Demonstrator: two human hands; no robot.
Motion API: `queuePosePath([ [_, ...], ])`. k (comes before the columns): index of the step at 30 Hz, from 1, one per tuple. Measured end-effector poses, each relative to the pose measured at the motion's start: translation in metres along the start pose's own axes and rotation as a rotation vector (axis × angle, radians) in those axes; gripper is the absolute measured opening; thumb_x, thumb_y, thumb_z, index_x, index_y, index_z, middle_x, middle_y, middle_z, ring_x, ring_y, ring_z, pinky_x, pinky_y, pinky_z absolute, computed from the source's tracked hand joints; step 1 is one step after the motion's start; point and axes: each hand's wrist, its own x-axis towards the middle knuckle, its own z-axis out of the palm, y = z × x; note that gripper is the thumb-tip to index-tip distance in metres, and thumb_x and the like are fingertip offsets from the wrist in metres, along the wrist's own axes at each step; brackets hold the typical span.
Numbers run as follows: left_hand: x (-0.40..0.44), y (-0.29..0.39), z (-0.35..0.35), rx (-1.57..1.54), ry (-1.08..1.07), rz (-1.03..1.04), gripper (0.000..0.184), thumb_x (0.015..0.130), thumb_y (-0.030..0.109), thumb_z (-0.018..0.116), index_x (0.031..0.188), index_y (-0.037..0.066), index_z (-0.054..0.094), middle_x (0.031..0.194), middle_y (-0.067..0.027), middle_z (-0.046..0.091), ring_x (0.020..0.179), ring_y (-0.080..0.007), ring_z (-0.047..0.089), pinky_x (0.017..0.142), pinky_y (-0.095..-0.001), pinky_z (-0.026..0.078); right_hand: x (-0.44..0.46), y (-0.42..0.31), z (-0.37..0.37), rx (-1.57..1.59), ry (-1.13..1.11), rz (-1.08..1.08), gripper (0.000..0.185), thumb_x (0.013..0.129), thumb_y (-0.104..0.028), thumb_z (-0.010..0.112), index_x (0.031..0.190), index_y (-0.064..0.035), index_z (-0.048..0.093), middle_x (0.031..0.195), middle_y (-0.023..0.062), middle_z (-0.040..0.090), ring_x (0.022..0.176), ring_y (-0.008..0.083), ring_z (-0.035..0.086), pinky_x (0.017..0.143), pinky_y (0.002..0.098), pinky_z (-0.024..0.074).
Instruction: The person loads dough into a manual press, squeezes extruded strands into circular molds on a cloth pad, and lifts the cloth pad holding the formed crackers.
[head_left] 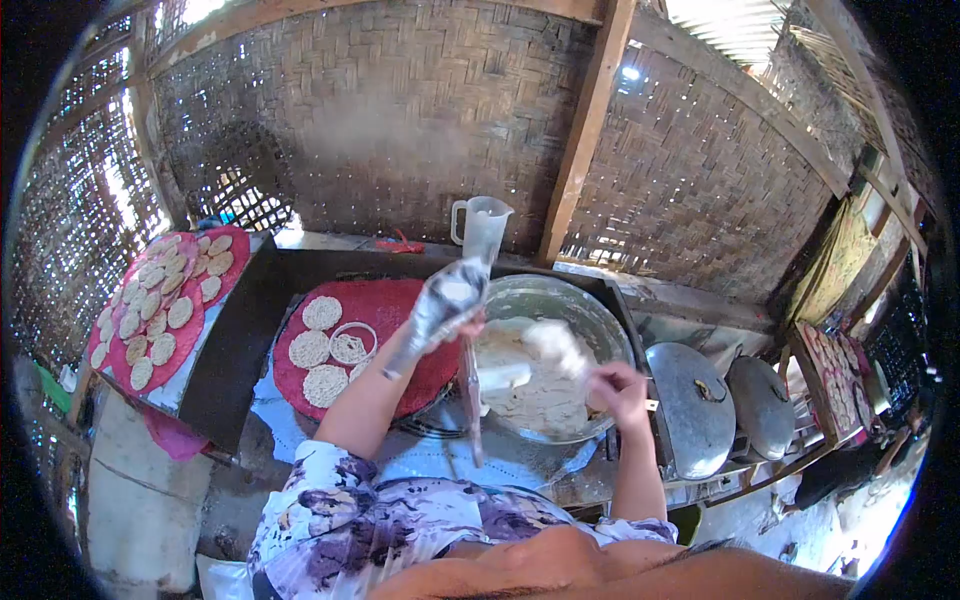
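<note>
My left hand (470, 325) is closed round a lever-type hand press, blurred by motion. One arm of the press is shiny metal (445, 305); the other is a brownish bar (473, 400) with a whitish plunger (503, 377) on it, and the two stand apart. This is over the left rim of a large metal basin (600, 300) containing pale dough (535, 412). Above the basin's right side, my right hand (618, 393) has its fingers closed on a dough-coated utensil (560, 347), smeared by motion. The dough hides the utensil's kind.
Left of the basin, a round red mat (425, 385) bears several lacy white rounds (325, 385) and a white ring (353, 343). More rounds lie on red mats (200, 330) farther left. A clear jug (484, 230) stands behind; lidded metal pots (690, 410) stand right.
</note>
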Motion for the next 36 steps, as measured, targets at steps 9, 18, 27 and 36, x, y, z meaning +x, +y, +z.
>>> queuePosePath([
  [9,-0.005,0.013,0.031,-0.996,-0.351,0.24,0.018,0.06,0.019,0.065,0.071,0.016,0.051,0.073,0.0016,0.047,0.091,-0.0211,0.047,0.104,-0.0544,0.019,0.019,0.01,0.056,0.004,-0.11,0.061,0.019,0.074,-0.01,0.069,0.088,0.0013,0.063,0.08,0.0047,0.063,0.071,0.008,0.056,0.065,0.0217,0.0459],
  [18,-0.017,0.003,0.032,-1.015,-0.245,0.349,0.013,0.065,0.027,0.064,0.075,0.022,0.057,0.073,0.0033,0.052,0.091,-0.0176,0.048,0.105,-0.0542,0.017,0.015,0.025,0.069,-0.158,-0.184,-0.113,0.022,0.072,-0.016,0.072,0.085,-0.0001,0.064,0.069,0.0042,0.062,0.06,0.0068,0.054,0.056,0.0225,0.0439],
  [27,-0.004,0.008,0.012,-0.945,-0.203,0.39,0.016,0.064,0.024,0.065,0.078,0.02,0.058,0.075,0.0015,0.053,0.089,-0.018,0.048,0.105,-0.0522,0.016,-0.025,0.028,0.059,-0.106,-0.162,-0.015,0.022,0.073,-0.016,0.071,0.086,0.0008,0.064,0.075,0.0064,0.063,0.067,0.0082,0.057,0.06,0.0238,0.0458],
  [36,0.006,0.07,0.025,-0.118,0.062,0.515,0.029,0.062,0.011,0.069,0.079,0.009,0.046,0.078,0.0004,0.042,0.069,-0.0133,0.04,0.067,-0.0329,0.042,-0.017,-0.003,0.028,-0.082,-0.046,0.266,0.019,0.076,-0.016,0.067,0.081,0.0011,0.062,0.068,0.0028,0.058,0.063,0.0076,0.051,0.058,0.0228,0.0407],
])
